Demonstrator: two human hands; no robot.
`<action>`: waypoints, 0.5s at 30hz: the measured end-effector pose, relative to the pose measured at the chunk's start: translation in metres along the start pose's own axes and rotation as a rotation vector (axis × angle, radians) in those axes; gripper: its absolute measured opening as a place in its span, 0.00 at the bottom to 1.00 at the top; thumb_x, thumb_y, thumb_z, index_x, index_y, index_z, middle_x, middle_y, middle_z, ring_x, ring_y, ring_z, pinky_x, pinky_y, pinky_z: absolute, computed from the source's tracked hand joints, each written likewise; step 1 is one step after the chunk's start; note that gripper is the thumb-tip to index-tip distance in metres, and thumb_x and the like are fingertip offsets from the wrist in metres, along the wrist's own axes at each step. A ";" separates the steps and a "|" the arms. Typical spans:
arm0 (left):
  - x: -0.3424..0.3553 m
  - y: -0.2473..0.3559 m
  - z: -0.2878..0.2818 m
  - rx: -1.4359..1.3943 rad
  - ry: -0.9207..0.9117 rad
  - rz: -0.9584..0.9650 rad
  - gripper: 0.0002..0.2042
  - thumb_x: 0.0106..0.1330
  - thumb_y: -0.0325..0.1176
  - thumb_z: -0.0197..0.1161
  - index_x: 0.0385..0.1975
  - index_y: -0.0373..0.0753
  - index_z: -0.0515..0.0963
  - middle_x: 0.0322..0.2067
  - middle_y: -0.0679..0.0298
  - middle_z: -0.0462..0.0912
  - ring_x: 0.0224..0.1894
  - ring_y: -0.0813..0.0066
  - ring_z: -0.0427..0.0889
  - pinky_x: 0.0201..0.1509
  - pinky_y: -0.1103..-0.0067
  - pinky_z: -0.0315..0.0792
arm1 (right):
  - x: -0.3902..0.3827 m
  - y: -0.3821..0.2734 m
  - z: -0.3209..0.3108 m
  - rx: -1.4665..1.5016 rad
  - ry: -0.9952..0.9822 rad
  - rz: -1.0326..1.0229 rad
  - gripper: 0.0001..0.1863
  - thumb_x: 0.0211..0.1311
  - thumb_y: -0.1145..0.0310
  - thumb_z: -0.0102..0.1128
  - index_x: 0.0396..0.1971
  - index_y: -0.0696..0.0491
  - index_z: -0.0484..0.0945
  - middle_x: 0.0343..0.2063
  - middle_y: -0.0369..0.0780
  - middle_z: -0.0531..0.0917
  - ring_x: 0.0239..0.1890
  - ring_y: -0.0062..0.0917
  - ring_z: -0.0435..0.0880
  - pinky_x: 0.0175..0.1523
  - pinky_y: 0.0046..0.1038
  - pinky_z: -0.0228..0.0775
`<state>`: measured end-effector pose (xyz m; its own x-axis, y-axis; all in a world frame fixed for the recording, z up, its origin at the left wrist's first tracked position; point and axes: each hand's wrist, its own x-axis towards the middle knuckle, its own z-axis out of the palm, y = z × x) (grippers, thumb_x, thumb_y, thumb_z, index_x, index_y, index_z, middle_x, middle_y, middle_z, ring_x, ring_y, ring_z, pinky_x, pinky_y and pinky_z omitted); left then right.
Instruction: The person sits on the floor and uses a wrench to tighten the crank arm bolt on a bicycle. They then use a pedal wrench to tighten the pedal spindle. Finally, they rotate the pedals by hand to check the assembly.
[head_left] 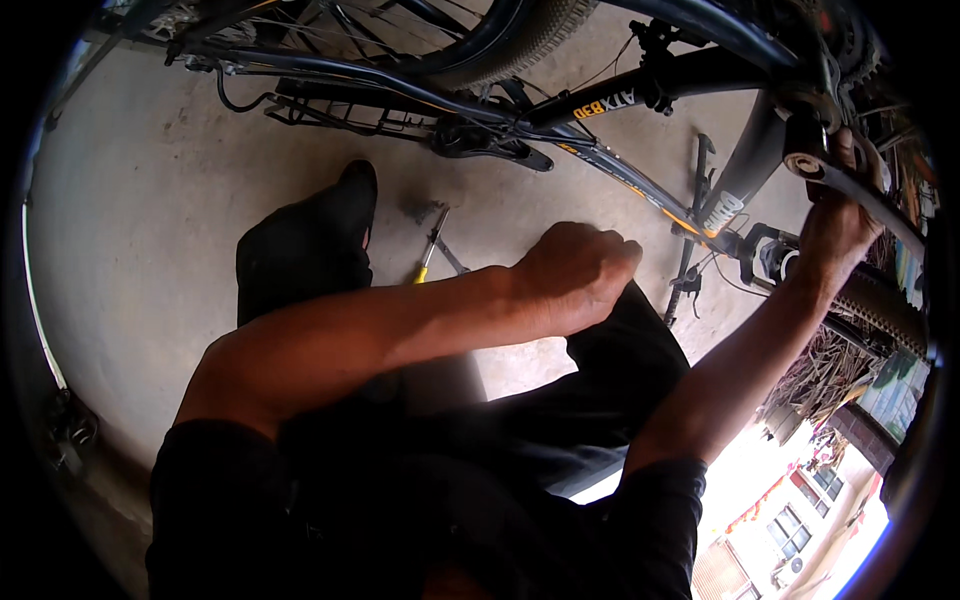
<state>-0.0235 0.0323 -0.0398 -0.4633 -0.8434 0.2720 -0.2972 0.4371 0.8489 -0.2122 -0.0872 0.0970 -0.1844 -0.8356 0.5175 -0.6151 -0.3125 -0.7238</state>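
Observation:
My right hand (843,225) reaches up on the right, its fingers wrapped round a dark part beside the bicycle's crank area. A dark bar (880,208) with a round, bronze-coloured end passes in front of that hand and hides part of the grip. My left hand (580,278) is closed in a fist above my bent knee, apart from the bicycle; whatever its fingers hold, if anything, is hidden. The black bicycle frame (735,170) with orange and white markings stands upside down, its saddle (490,143) and handlebar (685,262) down by the floor.
A yellow-handled screwdriver (421,273) lies on the concrete floor (150,240), beside a thin dark tool (453,258). Near the top are a wheel's tyre (535,45) and a rear rack (350,115). Dry sticks (825,375) are piled at the right. My shoe (358,190) rests left of the screwdriver.

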 end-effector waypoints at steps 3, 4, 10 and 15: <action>0.001 -0.002 -0.003 0.005 0.003 0.005 0.05 0.58 0.23 0.59 0.25 0.33 0.69 0.23 0.52 0.77 0.25 0.51 0.80 0.26 0.65 0.73 | 0.001 0.014 -0.004 0.076 -0.048 0.034 0.08 0.64 0.66 0.60 0.37 0.54 0.82 0.20 0.30 0.76 0.20 0.11 0.68 0.24 0.14 0.54; 0.000 -0.002 -0.003 0.001 0.008 0.001 0.05 0.58 0.23 0.59 0.25 0.33 0.69 0.23 0.52 0.77 0.25 0.51 0.80 0.26 0.64 0.73 | 0.004 0.013 -0.008 0.018 -0.042 0.016 0.08 0.64 0.66 0.60 0.37 0.54 0.82 0.20 0.30 0.76 0.19 0.11 0.67 0.23 0.15 0.53; -0.002 -0.001 -0.003 0.000 0.008 -0.017 0.05 0.57 0.24 0.59 0.24 0.34 0.69 0.23 0.52 0.77 0.25 0.50 0.80 0.26 0.64 0.73 | 0.003 0.002 0.001 0.022 0.011 0.015 0.08 0.63 0.66 0.61 0.39 0.53 0.81 0.28 0.34 0.81 0.27 0.14 0.76 0.29 0.16 0.67; -0.003 0.000 -0.010 0.013 -0.003 -0.017 0.05 0.57 0.25 0.59 0.23 0.34 0.70 0.23 0.52 0.78 0.26 0.50 0.80 0.28 0.64 0.73 | 0.001 0.002 -0.005 -0.009 0.037 0.108 0.09 0.62 0.70 0.61 0.41 0.56 0.80 0.33 0.39 0.83 0.32 0.20 0.82 0.34 0.20 0.75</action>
<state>-0.0139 0.0319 -0.0368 -0.4608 -0.8498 0.2561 -0.3158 0.4266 0.8475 -0.2175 -0.0868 0.0983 -0.2784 -0.8469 0.4530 -0.5969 -0.2169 -0.7724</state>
